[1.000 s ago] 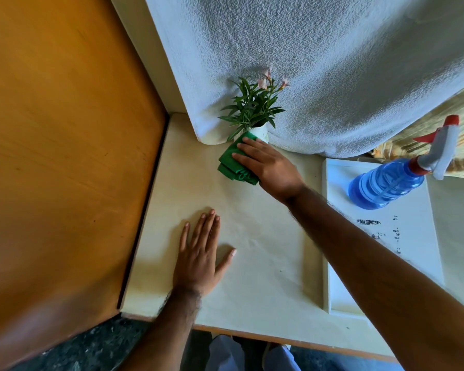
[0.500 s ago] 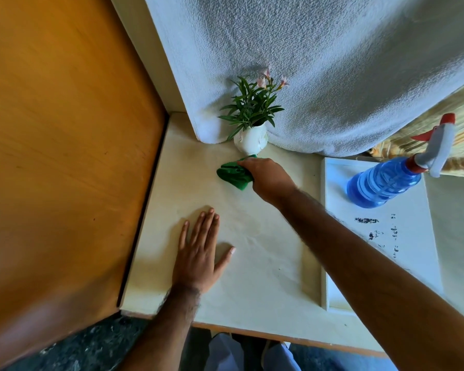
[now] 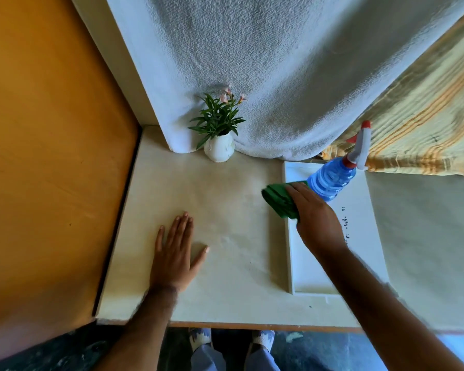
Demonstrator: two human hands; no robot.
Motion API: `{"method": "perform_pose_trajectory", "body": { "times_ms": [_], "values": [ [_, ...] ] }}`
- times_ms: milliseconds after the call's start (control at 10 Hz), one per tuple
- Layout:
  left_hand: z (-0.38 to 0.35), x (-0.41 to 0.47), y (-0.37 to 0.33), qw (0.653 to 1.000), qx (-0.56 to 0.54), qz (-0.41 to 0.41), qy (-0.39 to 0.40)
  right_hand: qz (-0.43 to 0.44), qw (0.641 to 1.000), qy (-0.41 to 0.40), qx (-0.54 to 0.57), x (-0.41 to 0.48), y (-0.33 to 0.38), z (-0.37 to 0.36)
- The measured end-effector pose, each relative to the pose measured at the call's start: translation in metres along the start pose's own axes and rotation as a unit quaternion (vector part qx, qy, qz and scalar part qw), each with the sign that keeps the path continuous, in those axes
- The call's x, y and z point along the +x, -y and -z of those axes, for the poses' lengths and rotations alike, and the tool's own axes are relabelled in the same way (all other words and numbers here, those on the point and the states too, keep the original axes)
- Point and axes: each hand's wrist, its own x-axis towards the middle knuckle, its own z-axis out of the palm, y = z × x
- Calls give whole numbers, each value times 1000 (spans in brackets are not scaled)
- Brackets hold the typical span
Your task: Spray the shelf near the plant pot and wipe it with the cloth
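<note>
A small white plant pot (image 3: 219, 150) with green leaves and pink flowers stands at the back of the cream shelf (image 3: 225, 188). My right hand (image 3: 315, 218) presses a folded green cloth (image 3: 277, 199) against the shelf at the left edge of a white tray (image 3: 306, 274). A blue spray bottle (image 3: 332, 180) with a white and red trigger stands on the tray, just behind the cloth. My left hand (image 3: 176, 253) lies flat on the shelf near its front, fingers spread, holding nothing.
An orange wooden panel (image 3: 51, 156) borders the shelf on the left. A white towel (image 3: 279, 76) hangs behind the pot, with striped yellow fabric (image 3: 426, 129) to its right. The shelf's front edge (image 3: 252, 325) runs just above my feet.
My right hand has swept the green cloth from beside the plant pot rightward across the shelf to the tray's edge. My left hand has stayed flat in place.
</note>
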Motion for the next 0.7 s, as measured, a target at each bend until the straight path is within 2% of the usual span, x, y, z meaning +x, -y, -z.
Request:
{"method": "perform_pose_trajectory", "body": {
  "times_ms": [100,200,300,400,500,700],
  "values": [
    [-1,0,-1,1000,-6,-1,-12,-60,996,-25,-54,-45,-35,-7],
    [-2,0,-1,1000,-2,-2,-14,-97,992,2,-76,-77,-59,-21],
    [-1,0,-2,1000,5,-2,-23,-103,991,35,-81,-91,-70,-36],
    [-3,-1,-3,1000,12,-7,-22,-71,985,90,-132,-101,-80,-50],
    [-3,0,-2,1000,19,-4,-18,-76,976,118,-164,-109,-80,-59],
    [5,-2,-6,1000,25,-8,-5,-77,975,137,-155,-99,-67,-41]
  ]
}}
